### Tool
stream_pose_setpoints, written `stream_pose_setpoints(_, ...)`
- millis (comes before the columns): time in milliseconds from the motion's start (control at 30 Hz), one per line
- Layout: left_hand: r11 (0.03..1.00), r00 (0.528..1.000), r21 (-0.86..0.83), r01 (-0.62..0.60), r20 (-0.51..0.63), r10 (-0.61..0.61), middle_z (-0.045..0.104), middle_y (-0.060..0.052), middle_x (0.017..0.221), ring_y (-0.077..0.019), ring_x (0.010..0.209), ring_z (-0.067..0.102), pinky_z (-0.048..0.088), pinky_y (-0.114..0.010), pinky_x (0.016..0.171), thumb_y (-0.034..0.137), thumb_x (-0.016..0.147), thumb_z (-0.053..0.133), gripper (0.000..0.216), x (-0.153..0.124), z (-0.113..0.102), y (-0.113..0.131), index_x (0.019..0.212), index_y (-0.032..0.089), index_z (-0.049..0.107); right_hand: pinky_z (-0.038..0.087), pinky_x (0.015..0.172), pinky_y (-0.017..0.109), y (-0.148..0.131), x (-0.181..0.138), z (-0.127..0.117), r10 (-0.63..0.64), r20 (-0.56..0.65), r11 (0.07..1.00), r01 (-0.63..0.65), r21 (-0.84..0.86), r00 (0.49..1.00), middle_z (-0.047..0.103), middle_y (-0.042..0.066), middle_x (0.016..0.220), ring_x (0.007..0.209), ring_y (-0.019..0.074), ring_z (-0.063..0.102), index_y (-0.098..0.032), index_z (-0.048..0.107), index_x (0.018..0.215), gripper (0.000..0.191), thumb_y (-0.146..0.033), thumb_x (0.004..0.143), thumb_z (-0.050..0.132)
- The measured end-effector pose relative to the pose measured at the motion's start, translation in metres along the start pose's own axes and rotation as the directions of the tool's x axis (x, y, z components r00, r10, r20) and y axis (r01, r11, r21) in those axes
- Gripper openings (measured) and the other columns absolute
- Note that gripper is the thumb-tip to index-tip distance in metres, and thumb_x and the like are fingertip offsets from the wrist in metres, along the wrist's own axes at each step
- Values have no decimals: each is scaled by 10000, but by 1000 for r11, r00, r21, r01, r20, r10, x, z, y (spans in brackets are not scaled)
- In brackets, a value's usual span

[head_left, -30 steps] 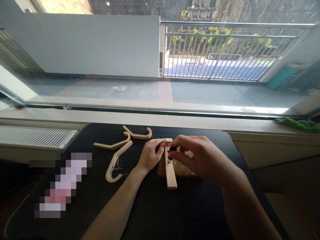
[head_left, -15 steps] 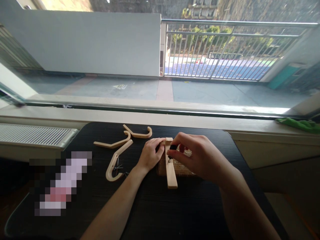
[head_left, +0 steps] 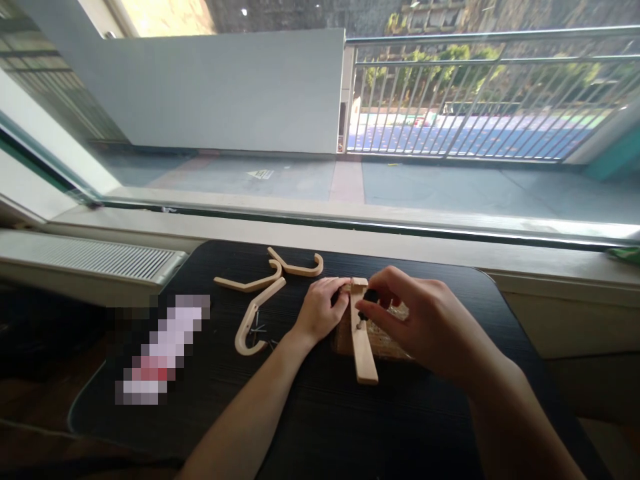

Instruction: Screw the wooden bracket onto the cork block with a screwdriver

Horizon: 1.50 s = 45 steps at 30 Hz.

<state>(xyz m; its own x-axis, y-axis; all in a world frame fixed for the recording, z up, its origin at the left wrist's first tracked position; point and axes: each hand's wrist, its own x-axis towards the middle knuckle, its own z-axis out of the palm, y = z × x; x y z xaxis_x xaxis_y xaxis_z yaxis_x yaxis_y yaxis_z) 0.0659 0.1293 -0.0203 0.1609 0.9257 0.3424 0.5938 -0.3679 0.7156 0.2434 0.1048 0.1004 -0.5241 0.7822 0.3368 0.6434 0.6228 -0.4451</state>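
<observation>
A pale wooden hook (head_left: 367, 360) lies across a brown wooden board (head_left: 343, 340), its straight end sticking out past the near edge. My left hand (head_left: 323, 310) is closed around the hook's curled far end, at the board's left side. In my right hand (head_left: 407, 307), thumb and fingers pinch a short black-handled screwdriver (head_left: 370, 297). The tool's tip meets a screw (head_left: 359, 325) partway along the hook. Clear crinkled plastic wrap shows on the board beneath my right hand, which hides much of it.
Left of my hands lie three more wooden hooks, one (head_left: 245, 327) nearest, with several loose screws (head_left: 257, 329) beside it. A blurred-out pale item (head_left: 173, 343) rests on the black table (head_left: 225, 400) at left. Beyond are a radiator (head_left: 90, 257), windowsill and large window.
The camera has turned slightly left, so everything sits further right in view. Both hands keep their places on the hook and screwdriver; my right fingers have shifted a little around the handle.
</observation>
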Motion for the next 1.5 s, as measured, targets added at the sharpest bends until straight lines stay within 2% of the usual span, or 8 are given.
stream_pose_setpoints(100,1000,1000,11,8,-9,-8,748,-95,1056,-238,1011,677,505,-400,963,190,895,511,236,0,2,-1,1042,168,694,396,561,232,2,0,1,-68,-12,997,68,21,998,676,-19,712,589,136,609,-223,577,994,119,-283,907,632)
stream_pose_setpoints(200,1000,1000,12,6,-17,-6,749,-91,1063,-237,1020,677,506,-400,965,178,889,511,244,0,2,-2,1050,175,694,417,595,239,4,1,0,-145,14,989,144,18,989,705,11,771,642,141,632,-217,622,963,71,-273,945,583)
stream_pose_setpoints(367,1000,1000,-2,-5,-10,5,749,-89,1070,-239,1022,677,515,-395,957,182,882,512,257,1,1,0,1059,173,698,445,603,245,2,2,-1,-159,-7,987,159,3,987,716,26,767,653,149,645,-194,677,931,111,-259,943,587)
stream_pose_setpoints(533,1000,1000,-17,-5,-10,5,751,-82,1084,-237,1033,674,511,-393,979,168,869,512,277,0,-1,1,1071,177,702,536,795,301,-1,1,-6,-202,-3,979,202,37,979,754,74,1058,905,201,712,-201,709,1101,226,-212,930,561)
stream_pose_setpoints(600,1000,1000,-20,3,-14,-3,750,-77,1092,-235,1043,669,504,-397,995,168,866,518,281,0,0,0,1077,186,703,549,828,307,-1,0,-8,-190,6,981,189,52,982,749,71,1100,945,201,712,-217,702,1163,288,-182,927,540)
stream_pose_setpoints(933,1000,1000,9,-19,-19,19,750,-79,1103,-233,1052,677,510,-391,988,161,868,513,276,0,1,-4,1073,179,697,545,816,269,1,-1,-13,-192,21,975,188,121,981,764,35,1051,905,175,718,-243,712,1158,281,-165,940,552)
stream_pose_setpoints(1200,999,999,33,-27,-35,28,750,-80,1091,-234,1048,676,514,-383,976,182,888,508,262,0,4,-6,1075,178,691,475,655,234,4,-1,-16,-165,22,984,163,74,986,754,15,880,738,146,680,-235,715,1112,245,-164,914,590)
stream_pose_setpoints(1500,999,999,31,-36,-27,37,749,-86,1096,-231,1053,676,511,-374,971,199,902,509,249,0,3,-5,1075,171,686,425,613,216,5,-2,-15,-155,13,985,154,75,988,708,-5,781,651,115,622,-206,704,1037,168,-174,900,612)
